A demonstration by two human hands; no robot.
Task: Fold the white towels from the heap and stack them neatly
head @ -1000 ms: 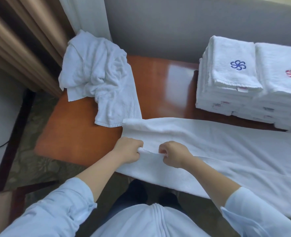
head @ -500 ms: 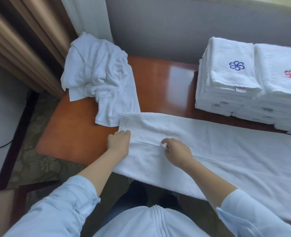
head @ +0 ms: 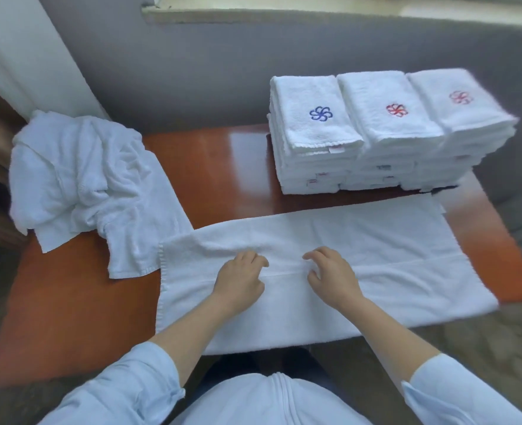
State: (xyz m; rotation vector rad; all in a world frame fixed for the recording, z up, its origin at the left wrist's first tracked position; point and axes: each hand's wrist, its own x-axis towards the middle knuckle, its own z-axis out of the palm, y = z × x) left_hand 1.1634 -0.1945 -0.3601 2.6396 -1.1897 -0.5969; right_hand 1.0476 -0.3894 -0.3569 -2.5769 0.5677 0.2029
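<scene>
From my remote seat the change is plain: a second ago both hands were pinching the near long edge of the towel (head: 391, 240) and lifting it, and now that edge has been carried over and laid down, so the towel lies as a long folded band across the table (head: 222, 167) with the laid edge showing as a straight line (head: 406, 265) along its length. The left hand (head: 241, 279) has let go and rests on top of the towel toward its left end, fingers loosely bent and pinching nothing that I can see. The right hand (head: 331, 279) sits just beside it on the same line, fingers spread and pressing lightly on the cloth. I read this as the first lengthwise fold done and the smoothing under way — the next fold should bring the towel's ends together. The towel's near edge hangs a little past the table's front, so a careless pull could drag it off. The heap (head: 81, 179) of unfolded towels lies just beyond the towel's left end, its lowest corner almost touching it. The stacks (head: 376, 142) of folded towels stand behind the towel's right half — three side by side, so much of the job looks done.
</scene>
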